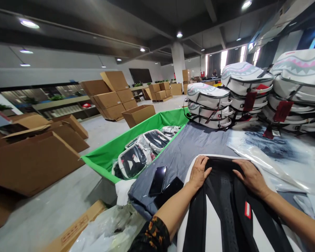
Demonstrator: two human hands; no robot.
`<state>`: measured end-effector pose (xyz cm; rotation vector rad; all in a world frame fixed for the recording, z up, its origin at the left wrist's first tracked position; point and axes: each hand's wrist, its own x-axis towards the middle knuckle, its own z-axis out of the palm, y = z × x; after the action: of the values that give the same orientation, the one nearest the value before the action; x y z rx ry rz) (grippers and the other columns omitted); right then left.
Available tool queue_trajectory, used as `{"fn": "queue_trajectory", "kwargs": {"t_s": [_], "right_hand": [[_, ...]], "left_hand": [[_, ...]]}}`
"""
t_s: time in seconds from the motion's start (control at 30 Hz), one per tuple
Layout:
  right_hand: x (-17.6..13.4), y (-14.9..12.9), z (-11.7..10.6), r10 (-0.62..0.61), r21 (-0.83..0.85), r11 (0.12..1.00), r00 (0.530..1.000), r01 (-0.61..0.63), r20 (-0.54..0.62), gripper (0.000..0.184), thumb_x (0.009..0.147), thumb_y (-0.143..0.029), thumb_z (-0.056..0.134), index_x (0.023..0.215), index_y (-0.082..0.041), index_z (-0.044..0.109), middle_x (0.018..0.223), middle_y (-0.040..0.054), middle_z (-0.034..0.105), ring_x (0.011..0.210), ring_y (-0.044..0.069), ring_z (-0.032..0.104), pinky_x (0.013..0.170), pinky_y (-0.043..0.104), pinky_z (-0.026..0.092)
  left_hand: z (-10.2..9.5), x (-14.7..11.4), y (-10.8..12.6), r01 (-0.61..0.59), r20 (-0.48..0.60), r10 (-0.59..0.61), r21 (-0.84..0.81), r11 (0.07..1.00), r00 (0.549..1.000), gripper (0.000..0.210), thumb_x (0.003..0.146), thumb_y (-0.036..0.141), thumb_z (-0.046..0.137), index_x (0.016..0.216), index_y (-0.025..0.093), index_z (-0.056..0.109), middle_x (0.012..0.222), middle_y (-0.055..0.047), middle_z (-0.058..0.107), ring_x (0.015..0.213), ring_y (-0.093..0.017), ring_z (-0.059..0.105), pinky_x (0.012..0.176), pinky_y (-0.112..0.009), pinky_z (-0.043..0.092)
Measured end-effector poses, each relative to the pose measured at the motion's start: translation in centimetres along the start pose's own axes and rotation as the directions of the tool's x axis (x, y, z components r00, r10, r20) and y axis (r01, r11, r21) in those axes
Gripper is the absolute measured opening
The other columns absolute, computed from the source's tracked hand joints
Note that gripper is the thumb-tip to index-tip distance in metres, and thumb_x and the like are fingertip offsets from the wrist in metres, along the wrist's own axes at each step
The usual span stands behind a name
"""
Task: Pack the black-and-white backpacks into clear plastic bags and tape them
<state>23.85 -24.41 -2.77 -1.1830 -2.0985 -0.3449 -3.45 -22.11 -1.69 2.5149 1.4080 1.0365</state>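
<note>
A black-and-white backpack (227, 217) lies on the grey-covered table in front of me, its black padded back and straps facing up, with a small red tag on one strap. My left hand (198, 172) grips its top edge at the left, fingers curled over the rim. At the right of the same edge, my right hand (253, 177) holds on with bent fingers. Close to my left forearm lie a smartphone (158, 180) and another dark flat object (170, 191). Clear printed plastic bags (272, 148) spread beyond my right hand.
Stacks of white backpacks (208, 105) with red tags stand at the table's back right. Left of the table, a green fabric bin (99, 161) holds several bagged backpacks. Cardboard boxes (31, 161) stand on the floor at left, and loose plastic (110, 227) lies near the table corner.
</note>
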Motion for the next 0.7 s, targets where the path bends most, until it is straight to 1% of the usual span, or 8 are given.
{"fn": "queue_trajectory", "kwargs": {"t_s": [0.07, 0.17, 0.23, 0.37, 0.43, 0.5, 0.6, 0.7], "right_hand": [[-2.5, -0.7, -1.0, -0.045, 0.019, 0.999, 0.999, 0.045, 0.020, 0.033, 0.103, -0.039, 0.044, 0.127, -0.022, 0.058, 0.116, 0.0115, 0.071, 0.111, 0.027, 0.067, 0.099, 0.047, 0.055], [-5.1, -0.9, -2.1, -0.042, 0.097, 0.995, 0.984, 0.025, 0.174, 0.035, 0.102, -0.036, 0.044, 0.132, -0.025, 0.058, 0.125, 0.0088, 0.070, 0.117, 0.025, 0.066, 0.104, 0.045, 0.053], [-5.2, -0.3, -1.9, 0.011, 0.096, 0.995, 0.950, -0.043, 0.312, 0.037, 0.102, -0.036, 0.042, 0.133, -0.026, 0.060, 0.129, 0.0071, 0.069, 0.120, 0.024, 0.065, 0.105, 0.043, 0.053], [-2.3, 2.5, 1.2, 0.220, -0.106, 0.975, 0.811, -0.194, 0.542, 0.037, 0.102, -0.034, 0.039, 0.128, -0.024, 0.064, 0.127, 0.0083, 0.071, 0.115, 0.024, 0.068, 0.096, 0.038, 0.055], [-0.4, 3.6, 3.1, 0.260, -0.171, 0.965, 0.795, -0.198, 0.548, 0.036, 0.102, -0.034, 0.041, 0.125, -0.020, 0.064, 0.122, 0.0126, 0.072, 0.110, 0.028, 0.069, 0.090, 0.041, 0.056], [1.0, 4.1, 4.8, 0.258, -0.203, 0.963, 0.811, -0.175, 0.525, 0.034, 0.101, -0.034, 0.043, 0.123, -0.017, 0.063, 0.115, 0.0167, 0.072, 0.106, 0.032, 0.068, 0.085, 0.043, 0.055], [1.6, 3.6, 6.5, 0.262, -0.253, 0.955, 0.836, -0.153, 0.483, 0.034, 0.102, -0.035, 0.041, 0.120, -0.015, 0.061, 0.108, 0.0195, 0.069, 0.100, 0.034, 0.067, 0.080, 0.045, 0.052], [1.3, 2.6, 6.9, 0.275, -0.286, 0.945, 0.855, -0.157, 0.439, 0.036, 0.103, -0.033, 0.035, 0.122, -0.013, 0.059, 0.108, 0.0209, 0.067, 0.099, 0.034, 0.066, 0.083, 0.048, 0.050]], "left_hand": [[-0.1, -1.9, 0.8, -0.032, 0.111, 0.017, 0.132, 0.991, 0.994, 0.031, 0.096, 0.018, 0.063, 0.126, 0.017, 0.059, 0.130, -0.013, 0.064, 0.128, -0.025, 0.058, 0.112, -0.043, 0.048], [0.0, -2.7, 1.3, -0.081, 0.335, 0.001, 0.225, 0.971, 0.942, 0.019, 0.100, 0.019, 0.054, 0.116, 0.017, 0.065, 0.120, -0.012, 0.068, 0.118, -0.024, 0.062, 0.105, -0.040, 0.051], [0.7, -1.3, 1.0, -0.083, 0.424, -0.019, 0.219, 0.972, 0.905, 0.018, 0.101, 0.020, 0.052, 0.108, 0.017, 0.069, 0.113, -0.011, 0.070, 0.114, -0.025, 0.064, 0.102, -0.040, 0.052], [2.4, 4.2, 0.5, -0.041, 0.542, -0.117, 0.271, 0.962, 0.832, 0.027, 0.102, 0.019, 0.046, 0.106, 0.015, 0.073, 0.117, -0.014, 0.072, 0.120, -0.027, 0.063, 0.103, -0.040, 0.051], [2.3, 6.4, 1.1, -0.006, 0.577, -0.184, 0.311, 0.950, 0.796, 0.030, 0.103, 0.027, 0.049, 0.110, 0.013, 0.074, 0.118, -0.017, 0.073, 0.118, -0.029, 0.066, 0.102, -0.041, 0.052], [1.7, 6.8, 2.4, 0.021, 0.581, -0.225, 0.337, 0.941, 0.782, 0.049, 0.102, 0.050, 0.049, 0.126, 0.012, 0.068, 0.130, -0.020, 0.068, 0.126, -0.034, 0.062, 0.106, -0.045, 0.050], [1.7, 4.7, 4.6, 0.037, 0.593, -0.186, 0.254, 0.966, 0.783, 0.094, 0.089, 0.084, 0.034, 0.160, 0.022, 0.032, 0.163, -0.021, 0.036, 0.151, -0.043, 0.031, 0.118, -0.063, 0.031], [3.2, 2.5, 5.4, 0.065, 0.655, -0.142, 0.140, 0.988, 0.742, 0.098, 0.085, 0.090, 0.026, 0.164, 0.033, 0.014, 0.170, -0.016, 0.017, 0.157, -0.042, 0.007, 0.121, -0.070, 0.014]]}}
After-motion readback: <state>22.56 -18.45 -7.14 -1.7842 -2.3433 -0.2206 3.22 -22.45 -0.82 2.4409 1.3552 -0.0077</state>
